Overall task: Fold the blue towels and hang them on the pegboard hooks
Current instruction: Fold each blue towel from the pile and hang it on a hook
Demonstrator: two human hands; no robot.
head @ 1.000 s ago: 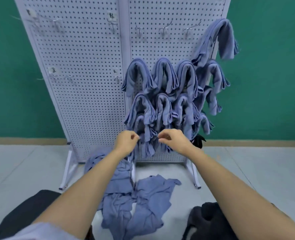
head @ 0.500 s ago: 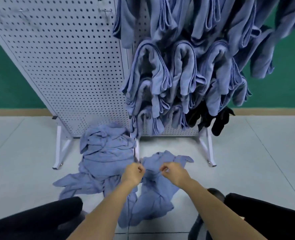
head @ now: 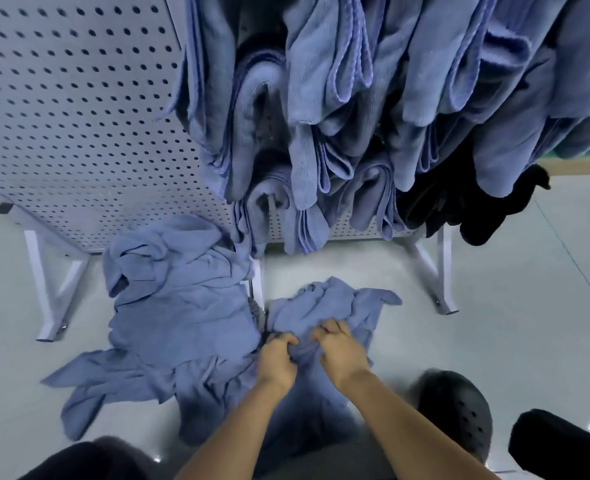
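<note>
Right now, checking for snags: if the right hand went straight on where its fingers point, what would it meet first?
Likely more of the crumpled blue towel that the right hand grips, then bare floor; depth unclear.

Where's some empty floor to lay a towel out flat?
Bare floor lies right of the stand's right leg, beyond the black shoe. More lies left of the left leg. It is crowded in the middle: the heaped towels and the towel that the left hand and right hand grip.

Bare workroom or demo studio: freestanding white pegboard [head: 79,116], hung blue towels [head: 321,64], pale tiled floor [head: 501,271].
</note>
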